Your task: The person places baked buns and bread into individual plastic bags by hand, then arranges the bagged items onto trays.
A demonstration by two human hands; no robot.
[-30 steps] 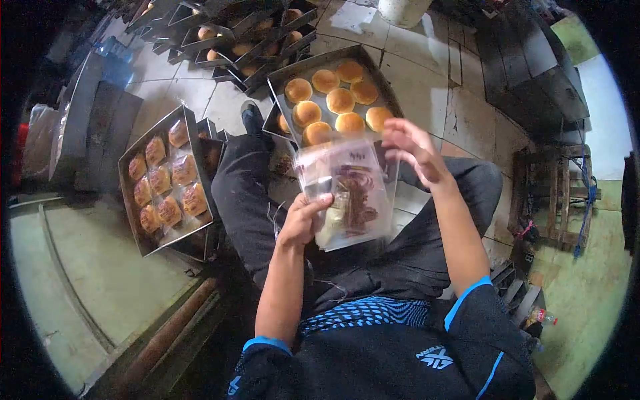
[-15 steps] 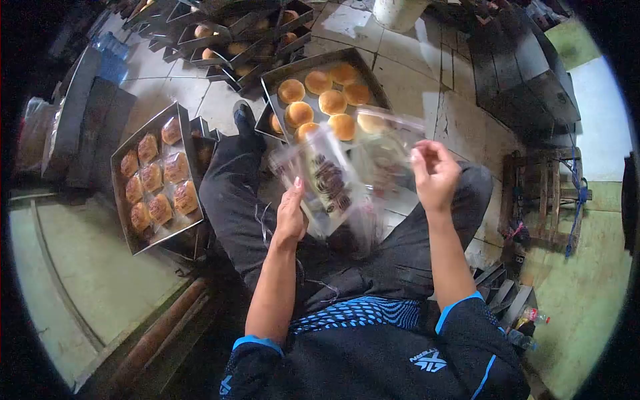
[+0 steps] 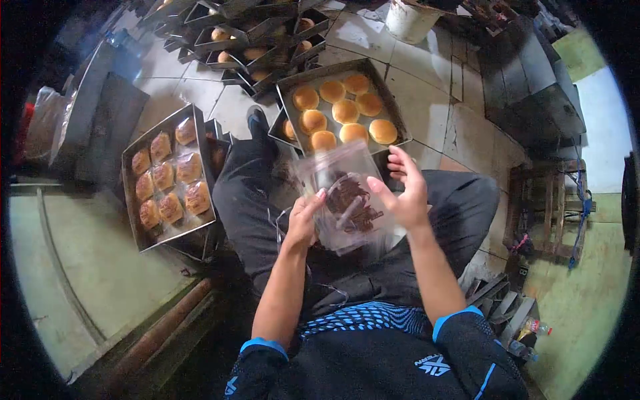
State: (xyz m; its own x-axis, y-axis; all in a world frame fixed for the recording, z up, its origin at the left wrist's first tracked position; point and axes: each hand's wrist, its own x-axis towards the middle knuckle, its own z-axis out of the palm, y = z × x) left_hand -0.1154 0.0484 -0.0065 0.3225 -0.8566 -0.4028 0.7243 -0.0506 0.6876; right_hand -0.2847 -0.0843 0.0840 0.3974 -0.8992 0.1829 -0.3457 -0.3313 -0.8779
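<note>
My left hand pinches the left edge of a stack of clear plastic bags with dark printing, held above my lap. Over the right side of the bags is my right hand, its thumb and fingers spread and holding nothing. Just beyond the bags, a metal tray carries several round golden buns. To the left, another metal tray holds several wrapped brown breads in rows.
Stacked metal pans with buns stand at the top. A white bucket is on the tiled floor. At right are dark metal boxes, a wooden stool and plastic bottles.
My right hand has moved left and opened, and the separate plastic it held at the right no longer shows there. The bags now lie flatter together. The view has shifted slightly.
</note>
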